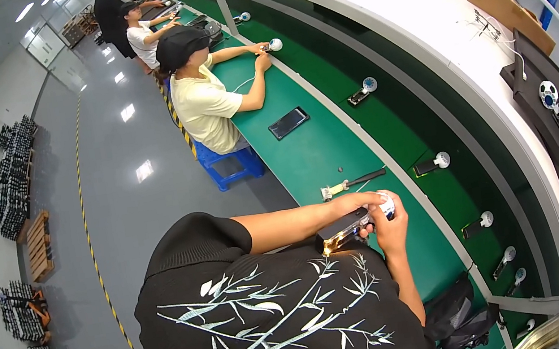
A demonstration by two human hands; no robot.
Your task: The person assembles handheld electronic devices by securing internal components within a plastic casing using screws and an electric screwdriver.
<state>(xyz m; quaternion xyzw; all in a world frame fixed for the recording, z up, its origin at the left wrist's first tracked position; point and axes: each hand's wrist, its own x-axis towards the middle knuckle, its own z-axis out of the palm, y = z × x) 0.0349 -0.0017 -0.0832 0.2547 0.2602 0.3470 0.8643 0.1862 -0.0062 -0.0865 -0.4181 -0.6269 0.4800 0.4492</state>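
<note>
Both hands meet over the green bench in front of my black shirt, wrapped around a small device (344,231) with a dark oblong body and a round white-and-blue head. My left hand (360,201) reaches across from the left, its fingers closed on the upper side of the device near the round head. My right hand (393,229) comes up from below and grips the head end. A yellow-gold glow shows at the body's lower end. Just beyond my hands lies a tool (354,183) with a cream-coloured end and a dark shaft.
A dark phone (289,122) lies farther along the green bench (322,146). On the right, a green conveyor (395,119) carries several similar devices, such as one with a white head (433,164). A co-worker in pale yellow (204,106) sits ahead. A black bag (455,315) is near my right arm.
</note>
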